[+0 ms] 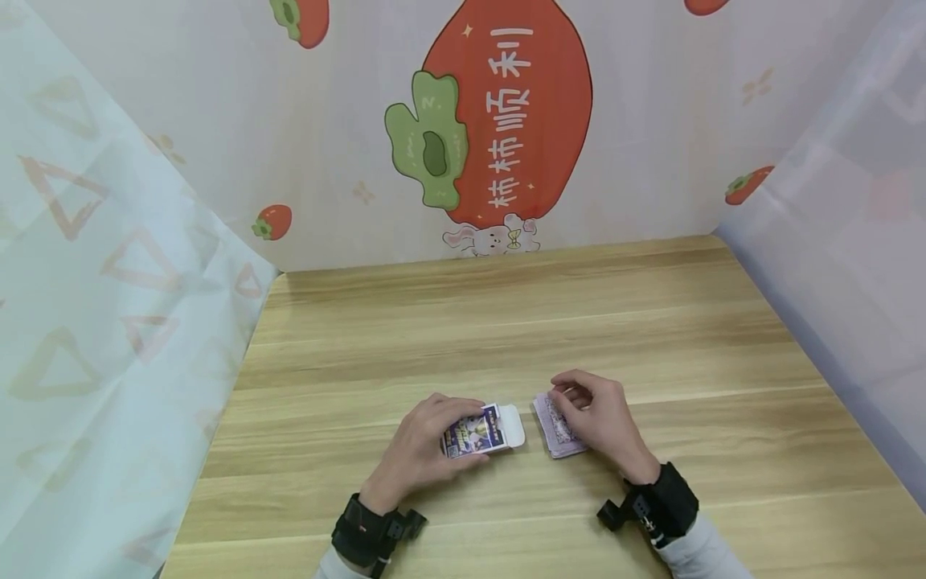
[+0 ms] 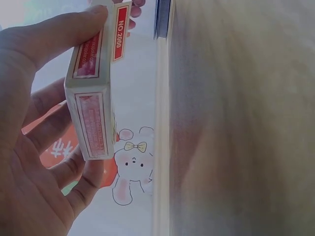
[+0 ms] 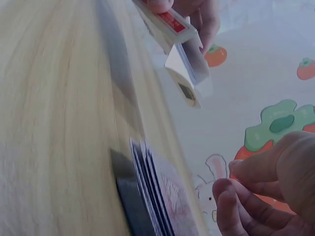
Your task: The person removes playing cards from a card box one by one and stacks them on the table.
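card box (image 1: 472, 436) in left hand (image 1: 418, 441); card stack (image 1: 554, 430) at its open end

reference item: the card box. all positions below are given relative to it.

1. left hand: located at the left end of the card box. the fingers are curled round it, parted by its width, with the thumb on one narrow side and the other fingers on the opposite side. the left wrist view shows the box held clear of the counter (image 1: 463, 330).
2. flap (image 1: 514, 426): white, folded out from the right end of the card box. a red label (image 2: 120, 33) printed "no.2000" shows near that end. the contents of the box cannot be determined.
3. card stack: lies on the counter just right of the card box, apart from it, with edges slightly uneven.
4. right hand (image 1: 604, 420): positioned right of the card box, above the card stack. the fingers are loosely curled, tips close together, with nothing visible between them; the right wrist view shows them apart from the stack.
5. backdrop (image 1: 622, 193): behind the card box, beyond the counter, printed with a large red fruit.
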Tool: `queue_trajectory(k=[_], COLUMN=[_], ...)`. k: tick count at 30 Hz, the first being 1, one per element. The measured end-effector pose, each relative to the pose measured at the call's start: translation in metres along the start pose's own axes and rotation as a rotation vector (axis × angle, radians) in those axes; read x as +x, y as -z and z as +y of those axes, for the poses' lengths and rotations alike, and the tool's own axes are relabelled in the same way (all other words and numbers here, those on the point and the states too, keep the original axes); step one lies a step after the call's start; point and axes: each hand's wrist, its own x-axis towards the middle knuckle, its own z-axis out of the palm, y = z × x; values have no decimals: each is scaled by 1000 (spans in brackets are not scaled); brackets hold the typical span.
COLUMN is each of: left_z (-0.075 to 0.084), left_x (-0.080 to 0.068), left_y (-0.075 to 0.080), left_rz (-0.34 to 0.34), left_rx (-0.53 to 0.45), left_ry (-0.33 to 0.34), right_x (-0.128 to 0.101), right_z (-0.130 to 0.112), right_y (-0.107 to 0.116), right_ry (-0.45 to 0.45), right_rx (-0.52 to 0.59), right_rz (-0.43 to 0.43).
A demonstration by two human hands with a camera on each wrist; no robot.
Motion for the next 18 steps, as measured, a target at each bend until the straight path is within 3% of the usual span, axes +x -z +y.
queue_trajectory(k=[8, 14, 18], left_z=[-1, -1, 0], left_x=[0, 1, 1], left_y=[-1, -3, -5], left_rz=[25, 17, 12], left_rx=[-1, -18, -23], left_ry=[-68, -99, -105], right_x=[-6, -11, -13], right_z=[-8, -10, -13], right_y=[-8, -18, -25], right_ry=[21, 46, 62], right_rx=[131, 288, 322], right_rz=[-60, -165, -231])
